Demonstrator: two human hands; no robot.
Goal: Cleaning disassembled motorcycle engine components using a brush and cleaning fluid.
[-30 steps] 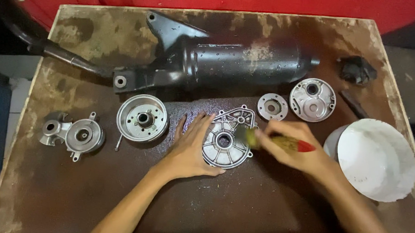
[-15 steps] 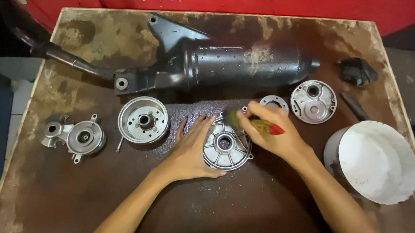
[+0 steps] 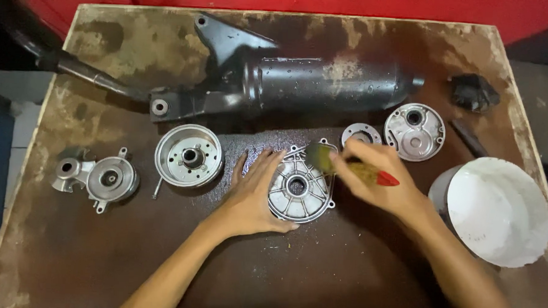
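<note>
Head view: ribbed metal cover (image 3: 298, 188) flat on the wet brown table (image 3: 342, 278), just below the long black exhaust (image 3: 301, 82). Left hand (image 3: 251, 196) spread open, palm pressing the cover's left edge, gripping nothing. Right hand (image 3: 379, 179) closed around a red-handled brush (image 3: 346, 167), bristles on the cover's upper rim. Likely stiff, weighty cast metal, slick when wet (best held by the rim lugs). White bucket (image 3: 497, 210) right of the cover; contents can't be made out.
</note>
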